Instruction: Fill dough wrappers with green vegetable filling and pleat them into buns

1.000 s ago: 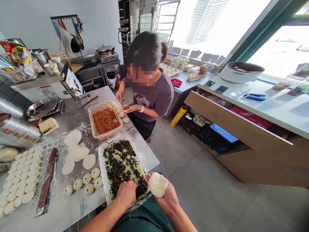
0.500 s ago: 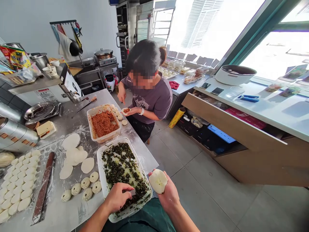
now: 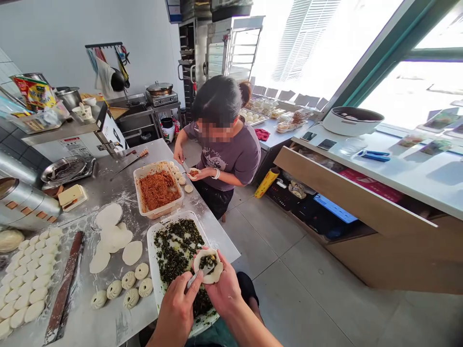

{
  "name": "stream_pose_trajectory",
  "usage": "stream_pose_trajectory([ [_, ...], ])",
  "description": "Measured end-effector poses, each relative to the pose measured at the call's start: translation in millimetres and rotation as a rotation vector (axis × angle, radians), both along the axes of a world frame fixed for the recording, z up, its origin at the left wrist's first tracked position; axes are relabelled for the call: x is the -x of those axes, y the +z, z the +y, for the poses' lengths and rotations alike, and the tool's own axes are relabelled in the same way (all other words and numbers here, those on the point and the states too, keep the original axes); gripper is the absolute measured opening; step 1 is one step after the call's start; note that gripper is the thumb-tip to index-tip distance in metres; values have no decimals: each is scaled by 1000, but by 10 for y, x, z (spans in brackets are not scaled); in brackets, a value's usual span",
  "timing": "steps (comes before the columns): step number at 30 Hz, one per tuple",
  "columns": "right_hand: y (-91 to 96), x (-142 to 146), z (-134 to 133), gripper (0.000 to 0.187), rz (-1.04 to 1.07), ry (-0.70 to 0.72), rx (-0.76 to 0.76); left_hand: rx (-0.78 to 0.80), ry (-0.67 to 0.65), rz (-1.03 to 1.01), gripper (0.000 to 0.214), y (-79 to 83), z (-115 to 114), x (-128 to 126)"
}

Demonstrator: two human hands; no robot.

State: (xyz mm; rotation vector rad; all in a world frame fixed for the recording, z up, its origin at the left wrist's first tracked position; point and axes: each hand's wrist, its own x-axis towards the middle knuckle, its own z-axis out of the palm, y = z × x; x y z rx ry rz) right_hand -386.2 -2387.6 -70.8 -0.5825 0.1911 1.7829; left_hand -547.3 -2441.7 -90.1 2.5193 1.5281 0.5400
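Observation:
In my left hand is a small metal filling spatula, fingers wrapped round its handle. Its tip presses dark green chopped filling into a round dough wrapper. My right hand cups that wrapper from below, its edge curling up around the filling. Both hands are over the near right side of a white tub of chopped greens. Left of the tub sit several pleated buns and flat, rolled-out wrappers.
Across the table, a co-worker fills a wrapper beside a tub of reddish filling. Rows of dough pieces and a dark brown wooden strip lie at left. The steel table's edge ends at the right.
My left hand has lifted the spatula from the greens to the wrapper, which now holds filling. My right hand has moved left over the tub. The co-worker's spatula has come to their wrapper.

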Motion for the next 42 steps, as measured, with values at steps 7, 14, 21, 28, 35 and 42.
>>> stream_pose_trajectory([
  [7,46,-10,-23,37,-143,-2,19,80,10,-50,58,353,99,38],
  [14,64,4,-10,41,-145,13,36,65,8,-84,55,243,121,14],
  [21,72,-91,26,29,-52,-5,107,47,36,-167,55,169,78,-84],
  [28,47,-397,-79,29,-94,32,108,235,91,-138,47,234,150,2],
  [35,-232,-803,-274,42,8,96,95,587,93,312,40,-272,513,40],
  [42,-622,-818,-545,36,-3,-58,159,717,16,304,36,-697,433,-375],
])
